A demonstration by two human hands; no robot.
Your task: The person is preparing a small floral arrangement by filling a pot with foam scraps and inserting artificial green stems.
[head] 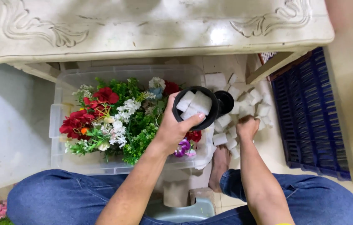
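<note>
Left grip: your left hand (172, 129) clasps a black pot (196, 107) by its rim and side, thumb over the near edge, holding it tilted above the clear plastic tub (60, 125).
Right grip: your right hand (247, 127) is clenched down among the white foam blocks (226, 139) on the floor; you cannot tell from here whether it has one.
Pot contents: a few white foam pieces (195, 103) already sit inside, loosely wedged.
Second pot: another black pot (226, 102) lies just behind the held one.
Tub: full of artificial flowers (110, 116), red, white and green.
Bench: the carved pale bench (155, 25) stands above it all.
Risk: the pot leans toward you, so loose pieces could tumble out into the flowers if your hold rolls further.
Risk: your bare foot (219, 166) rests beside the pile; a shift could scatter blocks.
</note>
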